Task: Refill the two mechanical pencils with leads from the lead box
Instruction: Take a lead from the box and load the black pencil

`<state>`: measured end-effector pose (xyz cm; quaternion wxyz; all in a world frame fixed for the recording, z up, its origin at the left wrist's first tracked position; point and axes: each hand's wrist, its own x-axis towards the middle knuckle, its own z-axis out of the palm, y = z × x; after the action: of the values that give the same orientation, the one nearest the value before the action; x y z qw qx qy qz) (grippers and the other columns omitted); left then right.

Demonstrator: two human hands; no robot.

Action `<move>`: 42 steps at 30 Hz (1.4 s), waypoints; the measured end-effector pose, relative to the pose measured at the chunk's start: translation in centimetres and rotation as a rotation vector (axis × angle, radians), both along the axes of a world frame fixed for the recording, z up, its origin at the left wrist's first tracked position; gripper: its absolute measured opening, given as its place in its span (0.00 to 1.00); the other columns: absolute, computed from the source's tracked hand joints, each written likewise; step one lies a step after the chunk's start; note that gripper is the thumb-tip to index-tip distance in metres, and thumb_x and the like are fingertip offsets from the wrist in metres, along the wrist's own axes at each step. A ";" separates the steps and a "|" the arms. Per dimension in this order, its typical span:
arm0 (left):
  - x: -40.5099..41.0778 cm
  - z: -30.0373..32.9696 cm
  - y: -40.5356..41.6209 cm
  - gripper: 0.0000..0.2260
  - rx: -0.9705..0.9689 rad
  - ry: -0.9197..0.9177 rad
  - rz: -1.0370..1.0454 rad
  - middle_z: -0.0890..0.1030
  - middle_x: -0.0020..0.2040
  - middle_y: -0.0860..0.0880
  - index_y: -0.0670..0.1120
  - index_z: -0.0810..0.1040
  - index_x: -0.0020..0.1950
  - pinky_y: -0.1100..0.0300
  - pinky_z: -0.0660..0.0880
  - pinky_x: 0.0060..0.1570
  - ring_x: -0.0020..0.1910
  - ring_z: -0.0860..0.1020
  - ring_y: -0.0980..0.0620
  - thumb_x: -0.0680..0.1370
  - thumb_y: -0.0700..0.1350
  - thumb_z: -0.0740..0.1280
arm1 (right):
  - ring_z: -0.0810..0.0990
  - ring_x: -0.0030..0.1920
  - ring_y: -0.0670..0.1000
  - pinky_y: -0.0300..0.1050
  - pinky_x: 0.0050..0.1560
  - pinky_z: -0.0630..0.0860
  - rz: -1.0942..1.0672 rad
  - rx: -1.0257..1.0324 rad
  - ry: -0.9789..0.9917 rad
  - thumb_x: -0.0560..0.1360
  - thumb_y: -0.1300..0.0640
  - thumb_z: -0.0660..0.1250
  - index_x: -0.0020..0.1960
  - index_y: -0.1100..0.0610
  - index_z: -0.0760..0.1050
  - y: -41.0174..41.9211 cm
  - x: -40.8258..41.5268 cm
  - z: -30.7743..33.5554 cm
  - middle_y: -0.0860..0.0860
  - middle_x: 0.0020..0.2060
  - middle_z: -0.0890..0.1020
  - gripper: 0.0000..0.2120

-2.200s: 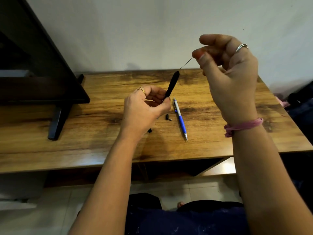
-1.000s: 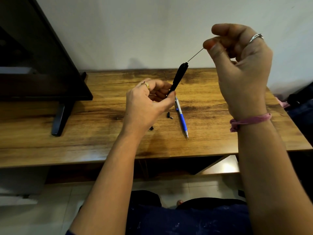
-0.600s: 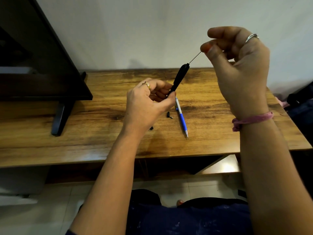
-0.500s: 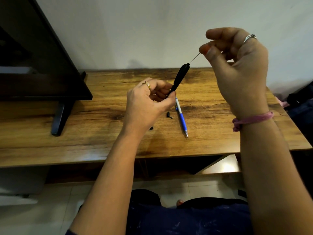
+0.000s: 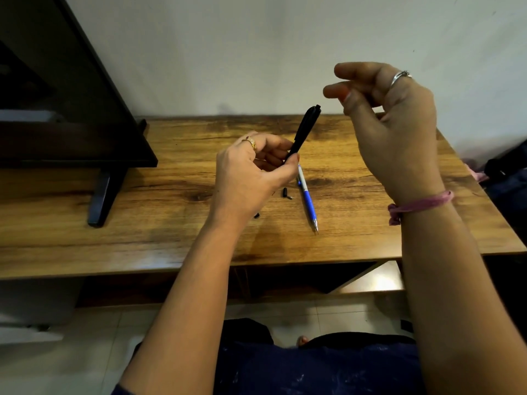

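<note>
Your left hand (image 5: 251, 172) pinches the black pencil (image 5: 305, 129) low on its barrel, btw thumb and fingers, and tilts the open top end up and away from you, probably so a lead can drop straight down the tube. Your right hand (image 5: 390, 124) hovers just beside that top end, fingers loosely curled, thumb near the forefinger; no lead shows btw them, so can't tell if it holds one. The blue pencil (image 5: 308, 199) lies on the table (image 5: 142, 223) just under your left hand, w/ a small black cap (image 5: 286, 193) beside it, likely parked for refitting. No lead box visible.
</note>
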<state>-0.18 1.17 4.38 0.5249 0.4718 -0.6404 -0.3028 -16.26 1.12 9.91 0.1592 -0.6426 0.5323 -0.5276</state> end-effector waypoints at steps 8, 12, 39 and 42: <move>-0.3 0.2 -0.2 0.06 0.174 0.118 0.051 0.83 0.38 0.55 0.50 0.82 0.45 0.69 0.77 0.38 0.37 0.80 0.63 0.71 0.42 0.75 | 0.84 0.48 0.46 0.39 0.44 0.77 0.137 0.432 -0.310 0.76 0.63 0.67 0.54 0.51 0.78 0.4 0.6 -4.5 0.48 0.46 0.85 0.10; -0.3 0.0 -0.4 0.05 0.219 0.210 0.090 0.84 0.40 0.53 0.49 0.82 0.46 0.64 0.80 0.41 0.40 0.83 0.59 0.71 0.43 0.75 | 0.84 0.50 0.48 0.38 0.45 0.78 0.210 0.490 -0.420 0.73 0.61 0.72 0.55 0.57 0.79 0.9 1.4 -5.4 0.51 0.47 0.85 0.11; 3.7 -0.8 -2.0 0.04 0.327 0.344 0.385 0.82 0.38 0.53 0.46 0.81 0.49 0.61 0.80 0.45 0.36 0.78 0.60 0.76 0.43 0.69 | 0.82 0.45 0.52 0.45 0.47 0.80 -0.098 0.812 0.333 0.71 0.54 0.72 0.47 0.57 0.83 0.2 5.1 -8.4 0.53 0.43 0.84 0.08; 3.7 -1.0 -2.1 0.04 0.325 0.301 0.379 0.82 0.40 0.52 0.46 0.81 0.50 0.61 0.80 0.44 0.36 0.79 0.60 0.76 0.43 0.69 | 0.82 0.45 0.52 0.42 0.42 0.77 -0.102 0.798 0.403 0.72 0.53 0.71 0.48 0.58 0.82 0.3 5.4 -8.4 0.53 0.43 0.83 0.09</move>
<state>3.55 -0.89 3.36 0.5789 0.6106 -0.3989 -0.3646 -10.86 1.38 1.50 0.2614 -0.5937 0.7456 -0.1527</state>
